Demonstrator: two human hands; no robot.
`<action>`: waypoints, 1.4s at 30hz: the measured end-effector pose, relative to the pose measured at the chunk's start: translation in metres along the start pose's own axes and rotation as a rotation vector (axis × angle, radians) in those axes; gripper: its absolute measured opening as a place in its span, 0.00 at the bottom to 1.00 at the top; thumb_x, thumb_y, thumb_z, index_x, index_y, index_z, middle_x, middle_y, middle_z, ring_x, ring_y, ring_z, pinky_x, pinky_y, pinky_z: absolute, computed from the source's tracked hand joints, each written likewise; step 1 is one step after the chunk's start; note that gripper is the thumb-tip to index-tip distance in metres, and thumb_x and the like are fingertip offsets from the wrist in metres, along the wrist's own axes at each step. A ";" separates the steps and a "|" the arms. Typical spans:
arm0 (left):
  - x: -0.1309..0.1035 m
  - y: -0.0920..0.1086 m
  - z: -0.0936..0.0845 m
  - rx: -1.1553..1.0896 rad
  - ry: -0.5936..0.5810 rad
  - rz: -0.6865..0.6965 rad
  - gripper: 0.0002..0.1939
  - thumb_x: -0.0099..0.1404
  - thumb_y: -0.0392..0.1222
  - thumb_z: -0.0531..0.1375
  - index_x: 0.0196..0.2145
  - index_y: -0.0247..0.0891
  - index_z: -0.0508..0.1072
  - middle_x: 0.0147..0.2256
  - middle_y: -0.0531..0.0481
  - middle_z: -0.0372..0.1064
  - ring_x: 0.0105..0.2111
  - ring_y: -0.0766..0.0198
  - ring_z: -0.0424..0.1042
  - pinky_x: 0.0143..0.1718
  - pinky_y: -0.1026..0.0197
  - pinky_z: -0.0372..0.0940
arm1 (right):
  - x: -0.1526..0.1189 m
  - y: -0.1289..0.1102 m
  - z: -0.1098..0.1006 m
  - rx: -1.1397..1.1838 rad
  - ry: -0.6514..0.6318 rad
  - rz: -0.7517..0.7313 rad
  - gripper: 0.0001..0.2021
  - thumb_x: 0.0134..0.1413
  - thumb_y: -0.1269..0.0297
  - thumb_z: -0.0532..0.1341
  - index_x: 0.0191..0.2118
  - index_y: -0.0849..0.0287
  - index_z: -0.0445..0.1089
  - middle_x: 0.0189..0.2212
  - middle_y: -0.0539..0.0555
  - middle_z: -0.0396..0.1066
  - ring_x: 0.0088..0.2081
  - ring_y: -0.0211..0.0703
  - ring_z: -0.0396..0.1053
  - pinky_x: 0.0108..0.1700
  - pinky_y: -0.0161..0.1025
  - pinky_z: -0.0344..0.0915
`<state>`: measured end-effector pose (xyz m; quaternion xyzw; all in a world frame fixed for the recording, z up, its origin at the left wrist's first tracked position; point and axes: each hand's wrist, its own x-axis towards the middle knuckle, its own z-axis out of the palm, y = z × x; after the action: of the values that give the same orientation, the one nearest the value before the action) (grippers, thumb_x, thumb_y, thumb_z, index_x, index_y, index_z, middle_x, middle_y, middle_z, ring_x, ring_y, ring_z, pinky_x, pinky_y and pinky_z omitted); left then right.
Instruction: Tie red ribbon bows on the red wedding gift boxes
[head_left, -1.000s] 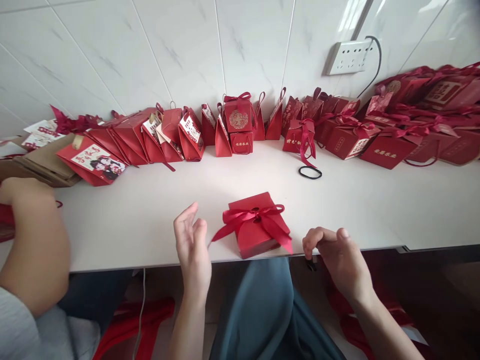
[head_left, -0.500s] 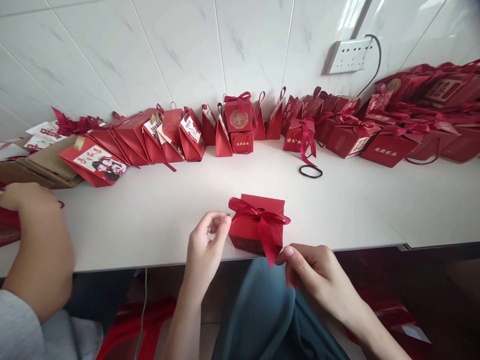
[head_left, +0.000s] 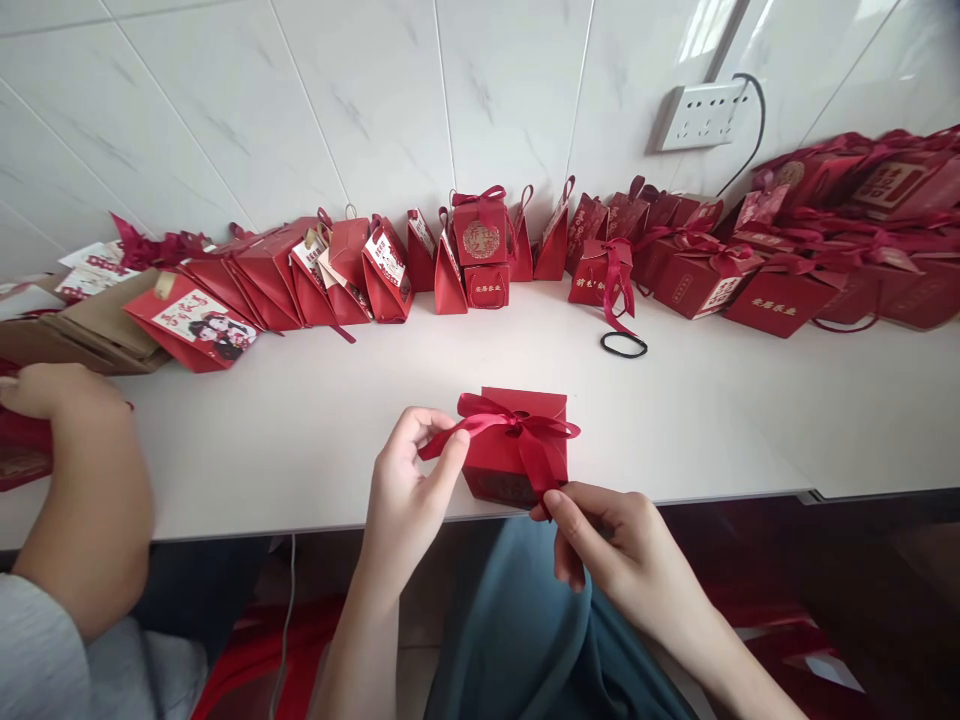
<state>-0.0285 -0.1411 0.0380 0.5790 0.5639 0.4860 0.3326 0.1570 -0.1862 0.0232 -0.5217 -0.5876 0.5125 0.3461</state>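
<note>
Close to the table's front edge stands a small red gift box [head_left: 541, 402], tied on top with a red ribbon bow [head_left: 516, 424]. My left hand [head_left: 412, 480] is at the box's left side, thumb and fingers pinching one ribbon tail [head_left: 487, 422] that stretches left from the knot. At the front right corner, my right hand [head_left: 607, 535] pinches the end of the other ribbon tail [head_left: 541, 462], which hangs down over the box's front. Both hands are closed on ribbon.
Red gift boxes [head_left: 480, 240] line the wall, with more piled at the right [head_left: 784, 295]. A black hair tie [head_left: 624, 345] lies on the white table [head_left: 712, 420]. At the left, another person's arm [head_left: 97, 490] reaches over the table. A power strip [head_left: 701, 115] is on the wall.
My left hand now holds a ribbon tail stretched out to the left. My right hand has moved slightly left and grips the tail at the front.
</note>
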 end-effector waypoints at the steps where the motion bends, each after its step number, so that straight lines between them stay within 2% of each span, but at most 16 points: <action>1: -0.002 0.003 0.000 -0.010 0.015 0.028 0.08 0.62 0.46 0.59 0.35 0.39 0.68 0.31 0.51 0.67 0.33 0.66 0.67 0.33 0.67 0.62 | 0.000 0.000 0.000 -0.005 0.000 -0.009 0.22 0.61 0.46 0.50 0.28 0.59 0.67 0.15 0.49 0.67 0.16 0.34 0.62 0.20 0.31 0.59; 5: -0.016 0.011 -0.001 -0.019 -0.077 0.035 0.08 0.63 0.46 0.58 0.34 0.40 0.72 0.27 0.52 0.68 0.28 0.68 0.67 0.30 0.69 0.64 | 0.000 0.001 -0.001 -0.008 -0.012 -0.020 0.22 0.61 0.47 0.51 0.28 0.59 0.68 0.16 0.49 0.67 0.17 0.35 0.63 0.20 0.31 0.58; 13: -0.047 0.001 0.012 -0.210 -0.266 -0.189 0.07 0.65 0.44 0.56 0.37 0.39 0.67 0.27 0.50 0.71 0.30 0.64 0.72 0.33 0.65 0.66 | 0.000 0.002 -0.003 0.020 -0.001 -0.053 0.24 0.61 0.50 0.52 0.19 0.60 0.63 0.15 0.50 0.64 0.19 0.34 0.61 0.22 0.31 0.58; 17: -0.047 -0.007 0.014 -0.211 -0.367 -0.224 0.05 0.66 0.43 0.54 0.34 0.40 0.64 0.28 0.52 0.70 0.31 0.65 0.71 0.33 0.66 0.64 | -0.004 0.002 0.001 0.024 -0.074 -0.040 0.20 0.60 0.50 0.53 0.27 0.60 0.68 0.19 0.50 0.66 0.21 0.35 0.63 0.23 0.31 0.58; 21: -0.043 -0.006 0.005 -0.144 -0.452 -0.250 0.06 0.66 0.43 0.54 0.32 0.40 0.62 0.24 0.57 0.67 0.27 0.69 0.67 0.30 0.69 0.59 | -0.008 0.003 0.008 -0.108 -0.114 -0.013 0.16 0.58 0.50 0.56 0.29 0.59 0.65 0.20 0.49 0.66 0.20 0.34 0.61 0.21 0.32 0.54; 24: -0.042 -0.005 -0.002 -0.083 -0.536 -0.235 0.06 0.67 0.44 0.54 0.33 0.40 0.63 0.24 0.57 0.66 0.26 0.70 0.66 0.28 0.70 0.57 | -0.006 0.005 0.013 -0.176 -0.076 -0.016 0.17 0.57 0.49 0.56 0.29 0.59 0.64 0.19 0.49 0.64 0.20 0.35 0.59 0.22 0.32 0.53; 28: -0.042 -0.002 -0.004 -0.070 -0.621 -0.232 0.06 0.67 0.44 0.54 0.34 0.40 0.65 0.29 0.55 0.71 0.33 0.67 0.70 0.36 0.69 0.61 | 0.000 0.007 0.016 -0.052 -0.015 -0.061 0.17 0.59 0.50 0.55 0.31 0.60 0.66 0.24 0.51 0.68 0.25 0.37 0.63 0.26 0.32 0.58; 32: -0.043 0.002 -0.008 -0.007 -0.809 -0.238 0.07 0.65 0.42 0.55 0.32 0.38 0.69 0.31 0.53 0.73 0.34 0.66 0.72 0.36 0.67 0.62 | 0.007 0.008 0.018 0.035 0.068 -0.113 0.15 0.59 0.53 0.54 0.30 0.59 0.67 0.24 0.50 0.67 0.26 0.36 0.62 0.26 0.31 0.58; 33: -0.042 0.003 -0.009 -0.005 -0.807 -0.227 0.07 0.65 0.42 0.56 0.31 0.38 0.70 0.30 0.52 0.74 0.33 0.65 0.72 0.35 0.67 0.62 | 0.009 0.008 0.018 0.031 0.079 -0.102 0.15 0.59 0.54 0.54 0.29 0.59 0.67 0.24 0.50 0.67 0.26 0.36 0.62 0.26 0.32 0.57; 34: -0.041 0.004 -0.011 -0.018 -0.734 -0.206 0.08 0.65 0.42 0.56 0.30 0.38 0.70 0.27 0.53 0.73 0.31 0.66 0.72 0.35 0.67 0.62 | 0.010 0.009 0.019 0.022 0.082 -0.087 0.15 0.58 0.54 0.54 0.28 0.59 0.66 0.24 0.50 0.67 0.25 0.36 0.61 0.25 0.32 0.56; 35: -0.039 0.004 -0.011 -0.046 -0.581 -0.174 0.08 0.65 0.43 0.56 0.30 0.38 0.69 0.25 0.53 0.71 0.29 0.66 0.71 0.34 0.67 0.63 | 0.010 0.010 0.019 0.012 0.078 -0.069 0.16 0.58 0.53 0.54 0.27 0.59 0.66 0.23 0.50 0.66 0.25 0.36 0.60 0.24 0.32 0.54; 36: -0.037 0.004 -0.010 -0.079 -0.362 -0.127 0.07 0.64 0.43 0.56 0.31 0.38 0.68 0.25 0.54 0.69 0.29 0.67 0.70 0.35 0.66 0.63 | 0.010 0.011 0.020 0.006 0.068 -0.057 0.16 0.58 0.53 0.54 0.26 0.59 0.65 0.23 0.50 0.65 0.25 0.36 0.60 0.24 0.32 0.53; 38: -0.028 0.004 -0.003 -0.100 0.066 -0.018 0.07 0.62 0.44 0.59 0.37 0.40 0.67 0.33 0.52 0.69 0.36 0.65 0.70 0.42 0.64 0.64 | 0.010 0.012 0.021 0.009 0.057 -0.047 0.18 0.58 0.53 0.54 0.24 0.59 0.63 0.22 0.50 0.63 0.26 0.36 0.59 0.24 0.32 0.52; 39: -0.022 0.004 0.002 -0.077 0.181 0.017 0.13 0.60 0.44 0.60 0.41 0.40 0.65 0.41 0.50 0.68 0.44 0.63 0.69 0.47 0.62 0.63 | 0.009 0.013 0.021 0.017 0.056 -0.050 0.18 0.58 0.53 0.53 0.23 0.59 0.62 0.22 0.50 0.62 0.26 0.36 0.58 0.24 0.32 0.52; 40: -0.016 0.005 0.009 -0.033 0.201 0.029 0.20 0.58 0.44 0.62 0.47 0.41 0.63 0.49 0.47 0.64 0.51 0.60 0.65 0.52 0.60 0.60 | 0.009 0.013 0.021 0.027 0.056 -0.060 0.18 0.59 0.53 0.53 0.23 0.59 0.61 0.22 0.49 0.61 0.26 0.36 0.58 0.25 0.32 0.52; 42: -0.004 0.006 0.021 0.066 0.085 -0.016 0.31 0.56 0.46 0.63 0.55 0.43 0.57 0.58 0.45 0.54 0.59 0.56 0.55 0.57 0.56 0.56 | 0.008 0.013 0.022 0.042 0.049 -0.080 0.18 0.59 0.53 0.53 0.23 0.59 0.60 0.22 0.49 0.61 0.27 0.36 0.58 0.26 0.32 0.52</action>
<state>-0.0068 -0.1426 0.0361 0.5640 0.5977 0.4888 0.2928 0.1384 -0.1846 0.0043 -0.5029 -0.5883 0.4977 0.3916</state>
